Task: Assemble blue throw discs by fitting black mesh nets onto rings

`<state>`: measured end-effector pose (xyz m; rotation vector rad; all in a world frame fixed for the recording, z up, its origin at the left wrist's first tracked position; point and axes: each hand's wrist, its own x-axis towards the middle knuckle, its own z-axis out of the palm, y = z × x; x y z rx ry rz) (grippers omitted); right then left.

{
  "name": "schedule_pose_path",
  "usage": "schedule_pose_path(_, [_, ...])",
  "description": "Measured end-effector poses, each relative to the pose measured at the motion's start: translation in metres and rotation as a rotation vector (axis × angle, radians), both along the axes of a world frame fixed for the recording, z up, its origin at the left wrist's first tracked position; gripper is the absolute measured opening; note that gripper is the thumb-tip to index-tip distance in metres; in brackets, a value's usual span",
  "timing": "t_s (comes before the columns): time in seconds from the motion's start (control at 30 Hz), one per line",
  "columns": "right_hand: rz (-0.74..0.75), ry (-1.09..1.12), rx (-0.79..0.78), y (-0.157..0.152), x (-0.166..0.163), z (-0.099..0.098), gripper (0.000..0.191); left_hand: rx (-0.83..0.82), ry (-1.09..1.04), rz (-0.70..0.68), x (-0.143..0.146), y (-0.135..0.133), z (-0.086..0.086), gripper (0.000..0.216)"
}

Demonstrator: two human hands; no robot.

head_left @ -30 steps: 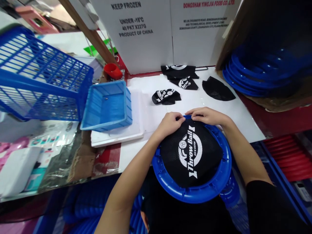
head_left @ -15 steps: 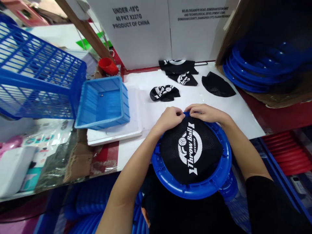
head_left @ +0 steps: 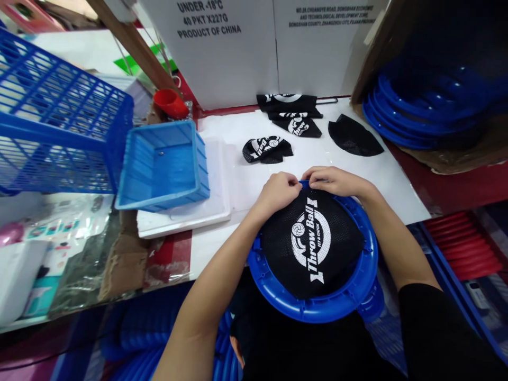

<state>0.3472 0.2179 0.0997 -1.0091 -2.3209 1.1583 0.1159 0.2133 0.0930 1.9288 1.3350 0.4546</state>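
A blue plastic ring (head_left: 296, 306) leans at the table's front edge, near my body. Across its opening lies a black mesh cloth (head_left: 343, 233) with white "Throw Ball" print. My left hand (head_left: 280, 191) pinches the cloth's edge at the far rim of the ring. Close beside it, my right hand (head_left: 335, 181) is closed at the same rim, its fingertips on the cloth's edge. The fingers partly hide that spot. Beyond my hands, a crumpled printed mesh piece (head_left: 266, 149) and a plain-looking black mesh piece (head_left: 356, 138) lie on the white tabletop.
More printed mesh pieces (head_left: 293, 108) lie by the white cartons (head_left: 222, 58). On the left stand a light-blue bin (head_left: 162, 172), a red cup (head_left: 170, 103) and a blue basket (head_left: 59, 116). Blue rings (head_left: 405, 127) fill a box at right; red rings (head_left: 464, 246) are below it.
Both hands keep their grip at the far rim, with hardly any movement. The camera view has shifted slightly, moving the bin and basket a little left in the picture.
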Motion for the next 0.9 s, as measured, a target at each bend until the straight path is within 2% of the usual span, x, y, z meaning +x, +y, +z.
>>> schedule_pose_path(0.33, [0.002, -0.018, 0.008, 0.001, 0.0, 0.002, 0.029, 0.048, 0.0, -0.052, -0.005, -0.005, 0.001, 0.021])
schedule_pose_path(0.53, [-0.002, -0.039, 0.025, 0.002, 0.0, 0.0, 0.026, 0.106, 0.038, -0.138, -0.008, -0.004, -0.001, 0.02])
schedule_pose_path(0.7, [-0.008, -0.048, 0.052, -0.001, 0.004, 0.0, 0.024, 0.175, -0.015, -0.188, -0.012, -0.005, -0.006, 0.018])
schedule_pose_path(0.9, [0.031, -0.027, 0.054, -0.002, 0.004, -0.005, 0.021, 0.337, -0.059, -0.37, -0.02, -0.004, -0.013, 0.024])
